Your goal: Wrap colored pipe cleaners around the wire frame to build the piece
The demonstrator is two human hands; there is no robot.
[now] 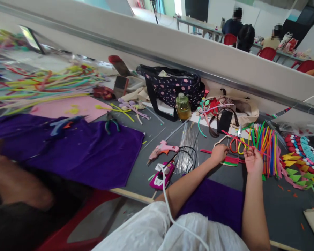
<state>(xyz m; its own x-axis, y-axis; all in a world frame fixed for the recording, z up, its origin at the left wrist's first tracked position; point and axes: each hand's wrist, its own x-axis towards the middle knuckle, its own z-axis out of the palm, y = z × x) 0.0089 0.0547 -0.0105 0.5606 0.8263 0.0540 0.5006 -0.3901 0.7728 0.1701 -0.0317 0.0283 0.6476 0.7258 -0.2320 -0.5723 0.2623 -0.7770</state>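
Note:
My left hand [219, 153] is closed, fingertips pinched together, over a small cream-rimmed woven piece [229, 161] with red and green bands. Part of that piece lies hidden under the hand. Palm turned up, my right hand [253, 161] curls its fingers on a thin red pipe cleaner [232, 137] that slants up to the left. Between and beyond the hands lie scissors with red and yellow handles [241, 146]. Just right of my right hand, many coloured pipe cleaners [268, 143] lie in a row.
A pink glue gun [163, 149], clear glue sticks [187, 150] and a magenta power strip [162, 177] with a white cable are to the left. Behind stand a green bottle [183, 107] and a dotted bag [172, 85]. At far left, a person's arm [18, 177] is beside purple cloth [94, 150].

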